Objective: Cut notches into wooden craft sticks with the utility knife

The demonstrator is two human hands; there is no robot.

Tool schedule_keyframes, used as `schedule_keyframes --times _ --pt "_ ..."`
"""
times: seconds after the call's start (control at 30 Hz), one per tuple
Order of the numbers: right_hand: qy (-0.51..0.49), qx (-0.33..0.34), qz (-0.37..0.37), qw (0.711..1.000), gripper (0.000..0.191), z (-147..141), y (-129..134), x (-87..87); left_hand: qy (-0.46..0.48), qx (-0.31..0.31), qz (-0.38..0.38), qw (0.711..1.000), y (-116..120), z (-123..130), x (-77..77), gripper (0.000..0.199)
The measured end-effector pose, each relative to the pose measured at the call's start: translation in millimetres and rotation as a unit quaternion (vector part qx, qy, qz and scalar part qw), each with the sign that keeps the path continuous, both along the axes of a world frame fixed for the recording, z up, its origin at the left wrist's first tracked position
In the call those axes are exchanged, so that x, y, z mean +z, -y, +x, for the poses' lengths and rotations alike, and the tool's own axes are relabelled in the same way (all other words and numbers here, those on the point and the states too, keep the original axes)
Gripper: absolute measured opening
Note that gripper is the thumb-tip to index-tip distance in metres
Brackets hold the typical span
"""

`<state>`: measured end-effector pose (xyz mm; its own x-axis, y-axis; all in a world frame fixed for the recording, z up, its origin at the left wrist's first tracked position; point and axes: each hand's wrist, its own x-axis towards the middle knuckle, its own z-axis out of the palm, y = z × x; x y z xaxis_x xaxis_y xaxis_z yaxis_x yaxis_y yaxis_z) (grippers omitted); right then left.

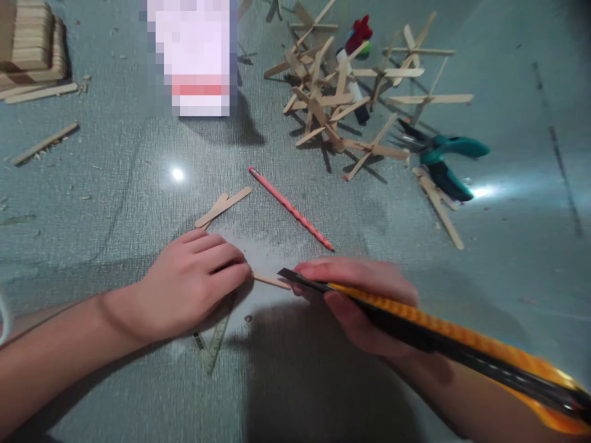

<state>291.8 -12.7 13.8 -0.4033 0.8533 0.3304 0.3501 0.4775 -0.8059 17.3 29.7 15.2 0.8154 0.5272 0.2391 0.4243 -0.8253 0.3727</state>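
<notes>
My left hand (198, 286) presses down on the table with its fingers curled, gripping one end of a wooden craft stick (271, 281). A transparent set square (215, 351) pokes out from under this hand. In my right hand (364, 295) is a yellow and black utility knife (415, 329), its dark blade pointing left, close above the stick's other end. Whether the blade touches the wood, I cannot tell. Two loose craft sticks (224, 207) lie crossed just beyond my left fingers. A pink pencil (290, 208) rests diagonally past both hands.
Crossed-stick assemblies (323, 104) crowd the back right, around a red object (359, 35). Teal-handled pliers (447, 154) lie to their right, near cut stick pieces (441, 206). Bundled craft sticks (34, 43) stand back left. A pixelated white object (198, 55) is at the back.
</notes>
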Motion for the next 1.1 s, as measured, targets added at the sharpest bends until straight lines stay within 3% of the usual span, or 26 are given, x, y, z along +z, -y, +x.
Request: schedule_keyframes --times 0.1,0.27,0.47,0.63,0.7,0.87,1.1 --pt "-0.019 -0.034 -0.022 0.999 0.018 4 3 -2.1 -0.002 -0.008 0.018 1.0 1 -1 0.7 0.02" --pt "0.059 -0.094 -0.031 0.993 0.009 3 5 0.2 0.01 -0.03 -0.006 0.999 3 -3 -2.3 0.02" --pt "0.026 -0.063 -0.017 0.998 0.013 -5 1 2.3 0.011 -0.006 0.002 1.0 5 0 -2.0 0.02" --pt "0.029 -0.027 -0.008 0.999 0.018 -8 -2 3.0 0.055 -0.011 -0.1 0.993 -5 1 2.3 0.017" --pt "0.029 -0.019 -0.007 0.999 0.018 -9 -2 4.3 0.062 -0.009 -0.087 0.994 -13 1 2.9 0.017" --pt "0.032 0.0 -0.029 0.999 0.013 -11 -4 6.5 -0.013 -0.008 0.028 0.999 -23 4 -2.1 0.047" --pt "0.007 -0.004 -0.03 1.0 0.016 -20 -4 -0.2 -0.112 -0.01 -0.045 0.993 -17 5 -1.6 0.054"
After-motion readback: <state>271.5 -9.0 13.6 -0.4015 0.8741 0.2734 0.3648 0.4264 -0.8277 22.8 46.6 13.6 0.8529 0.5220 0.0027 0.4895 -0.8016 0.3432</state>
